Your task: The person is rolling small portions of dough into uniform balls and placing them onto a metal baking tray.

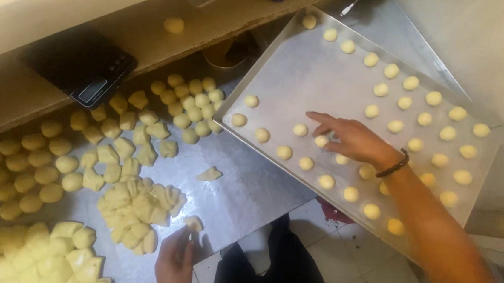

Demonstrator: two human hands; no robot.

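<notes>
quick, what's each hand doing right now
Left hand: closed on a dough piece.
Right hand: open, fingertips on a dough ball on the baking tray.

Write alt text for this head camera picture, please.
A person's right hand sets a small dough ball on a metal tray of dough balls, while the left hand touches a dough piece on the table.

This is a small bakery-style kitchen. A metal tabletop (pixel 248 189) is crowded with cut dough pieces (pixel 133 204) and heaps of rolled dough balls (pixel 34 166). A large aluminium baking tray (pixel 305 74) overhangs the tabletop's edge, lined with neat rows of small dough balls (pixel 408 103). A black digital kitchen scale (pixel 81 65) sits on a wooden ledge (pixel 153 32) behind the work surface. Pale floor tiles (pixel 361 276) show below, and a plain wall rises on the right.
</notes>
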